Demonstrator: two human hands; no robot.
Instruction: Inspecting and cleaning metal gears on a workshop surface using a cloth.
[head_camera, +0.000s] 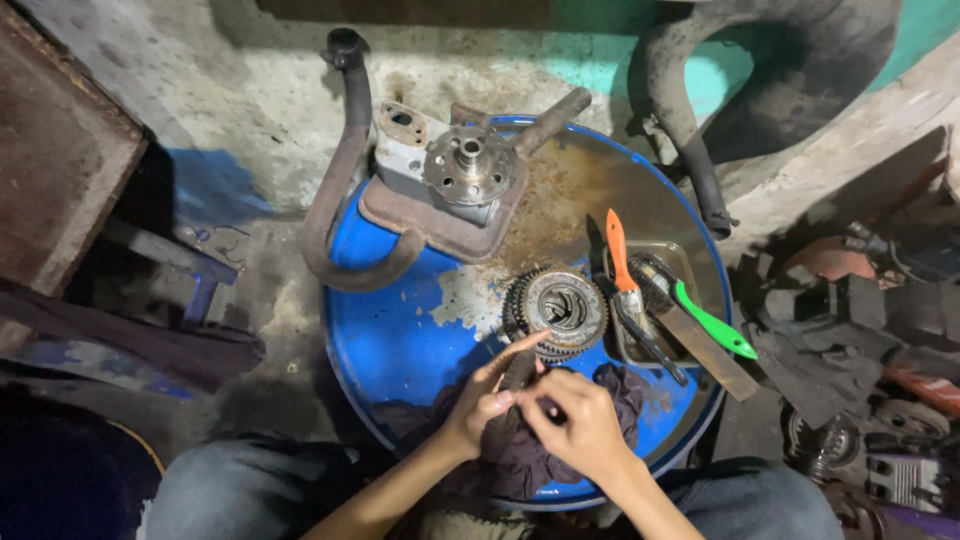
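head view | step judged: wiping a small dark metal part (519, 372) | left hand (481, 400) gripped part inside dark rag (520, 450) | right hand (580, 425) pinched rag beside it | next move likely needs turning part | toothed steel gear cluster (556, 312) just beyond fingertips on rusty blue drum lid (390, 340)

Both forearms bare, no sleeves, no gloves on the left hand (482, 400) or right hand (575, 425). Below the blue drum (385, 345), faded grey-blue jeans cover both knees, the fabric worn and creased.
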